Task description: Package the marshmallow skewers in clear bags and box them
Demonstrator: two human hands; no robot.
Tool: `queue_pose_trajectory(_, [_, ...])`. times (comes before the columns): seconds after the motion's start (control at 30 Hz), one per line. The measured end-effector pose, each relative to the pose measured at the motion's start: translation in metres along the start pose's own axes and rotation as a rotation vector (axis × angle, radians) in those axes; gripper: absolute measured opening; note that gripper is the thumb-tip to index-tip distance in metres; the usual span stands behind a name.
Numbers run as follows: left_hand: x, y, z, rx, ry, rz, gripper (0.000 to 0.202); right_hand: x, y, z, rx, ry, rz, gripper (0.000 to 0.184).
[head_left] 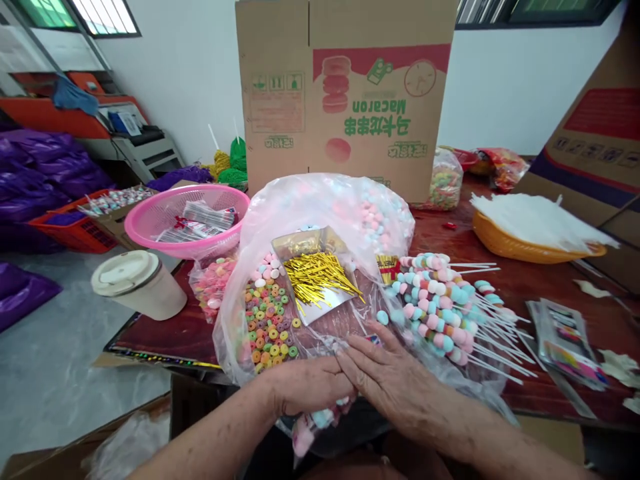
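Note:
My left hand [316, 388] is closed around a marshmallow skewer [324, 419] in a clear bag. Its pink and blue pieces stick out below the fist. Against it lies my right hand [395, 375], fingers bent together at the bunched plastic; what they pinch is hidden. Just beyond, gold twist ties [320, 277] lie on an open packet [327, 310]. Ring-shaped gummies [270, 327] and small pale marshmallows [373, 220] fill a large clear bag [295, 200]. To the right, several marshmallow skewers [440, 307] with white sticks are piled up.
A lidded cup [140, 283] stands at the left edge, near a pink basket [137, 223] of flat packets. Behind stands a tall cardboard box [277, 87]. On the right are an orange basket [525, 247] with white plastic bags and a stack of printed bags [565, 340].

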State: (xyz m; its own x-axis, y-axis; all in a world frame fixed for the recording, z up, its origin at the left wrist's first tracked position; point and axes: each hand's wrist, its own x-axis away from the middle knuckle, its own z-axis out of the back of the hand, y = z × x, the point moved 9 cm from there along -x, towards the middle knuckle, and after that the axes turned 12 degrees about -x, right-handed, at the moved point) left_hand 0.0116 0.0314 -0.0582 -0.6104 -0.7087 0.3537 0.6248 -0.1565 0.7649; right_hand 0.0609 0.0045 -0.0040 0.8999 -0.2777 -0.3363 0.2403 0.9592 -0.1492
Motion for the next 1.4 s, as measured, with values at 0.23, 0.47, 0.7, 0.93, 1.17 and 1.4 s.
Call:
queue_pose_trajectory(0.23, [0.005, 0.015, 0.006, -0.764, 0.116, -0.035, 0.012, 0.006, 0.019, -0.033, -0.498, -0.121, -0.413, 0.019])
queue_pose_trajectory(0.47, [0.061, 0.029, 0.033, -0.822, 0.753, -0.436, 0.024, 0.000, 0.039, -0.066, -1.258, -0.202, -0.997, 0.029])
queue_pose_trajectory(0.7, [0.059, -0.080, 0.045, 0.694, 0.952, 0.296, 0.021, -0.044, 0.163, -0.041, -0.323, -0.046, -1.037, 0.021])
queue_pose_trajectory(0.93, [0.058, -0.099, 0.031, 1.190, 0.996, 0.456, 0.040, -0.035, 0.184, -0.034, -0.172, -0.096, -1.050, 0.020])
queue_pose_trajectory(1.17, [0.034, -0.090, 0.023, 1.291, 0.896, 0.412, 0.041, -0.012, 0.122, -0.024, -0.789, 0.023, -0.965, 0.015])
queue_pose_trajectory(1.4, [0.022, -0.080, 0.023, 1.277, 0.907, 0.386, 0.034, -0.002, 0.108, -0.036, -1.129, 0.414, -0.926, 0.021])
